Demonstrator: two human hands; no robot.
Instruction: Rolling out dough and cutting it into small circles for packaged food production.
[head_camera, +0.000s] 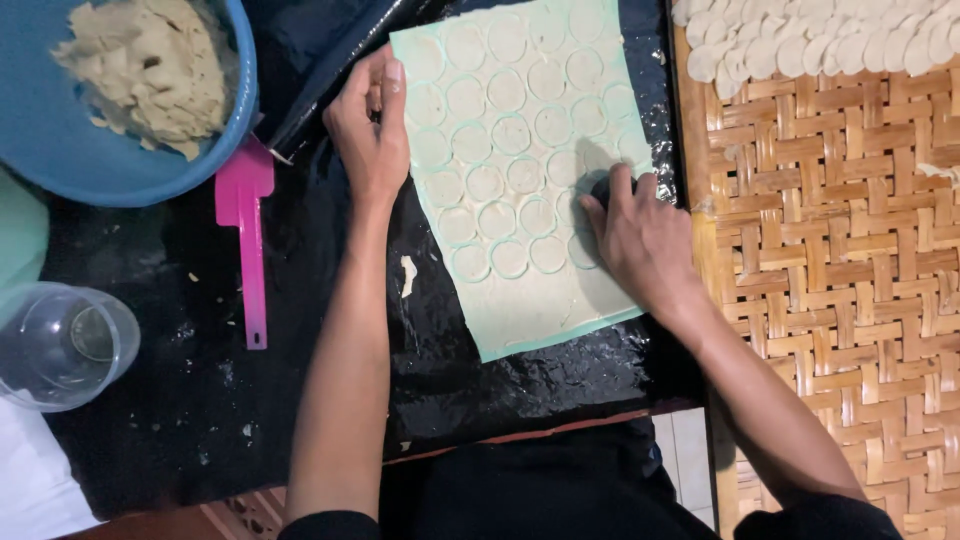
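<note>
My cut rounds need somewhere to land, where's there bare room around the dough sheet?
Free: the woven bamboo mat below the piled dough discs, and black plastic between the pink spatula and left forearm. Crowded: upper left, by the blue bowl and clear cup.

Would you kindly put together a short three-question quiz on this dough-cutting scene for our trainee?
1. True or false: the left hand rests on the dough sheet's upper left corner.
2. What does the right hand press into the sheet?
A. pink spatula
B. dark round cutter
C. clear cup
3. Where are the cut discs piled?

Key: 1 true. 2 B, the cutter. 3 On the woven mat, top right.
</note>
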